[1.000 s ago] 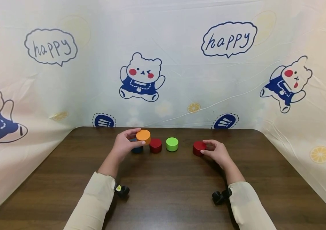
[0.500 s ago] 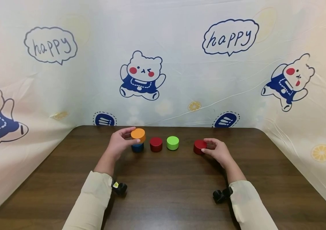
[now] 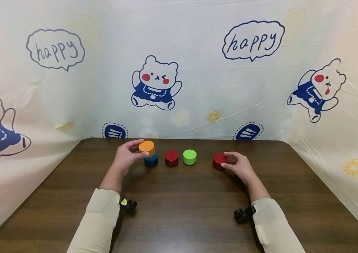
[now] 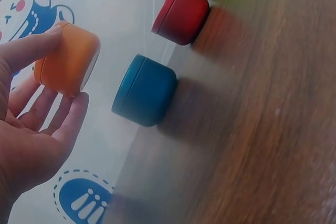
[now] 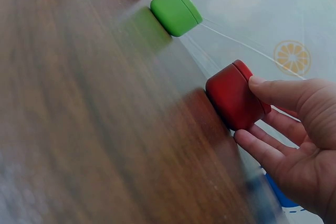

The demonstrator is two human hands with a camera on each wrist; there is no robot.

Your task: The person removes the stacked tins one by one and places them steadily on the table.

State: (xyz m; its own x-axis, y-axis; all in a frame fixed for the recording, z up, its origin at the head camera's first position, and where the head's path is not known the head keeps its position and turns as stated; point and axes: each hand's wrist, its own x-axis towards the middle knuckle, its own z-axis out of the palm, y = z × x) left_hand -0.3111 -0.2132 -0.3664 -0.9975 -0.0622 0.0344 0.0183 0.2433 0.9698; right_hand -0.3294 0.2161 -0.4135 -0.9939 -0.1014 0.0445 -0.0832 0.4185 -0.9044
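My left hand (image 3: 127, 156) pinches an orange round tin (image 3: 147, 148) between thumb and fingers. In the left wrist view the orange tin (image 4: 68, 59) is held off the table, apart from the blue tin (image 4: 146, 91) standing there. From the head view it overlaps the top of that blue tin (image 3: 151, 160). Over on the right, my right hand (image 3: 239, 167) grips a red round tin (image 3: 219, 161) by its side. The right wrist view has this red tin (image 5: 236, 95) with its base at the tabletop, thumb on the lid's edge and fingers beneath its far side.
Between the hands stand another red tin (image 3: 171, 159) and a green tin (image 3: 189, 157), in a row with the blue one. The brown wooden table (image 3: 179, 211) ends at a printed cloth backdrop (image 3: 197, 88) just behind the row. Black wrist cameras sit on both sleeves.
My left hand has carried the orange tin leftward, from beside the first red tin to over the blue tin's left side, uncovering more of the blue tin. The right hand stays on its red tin.
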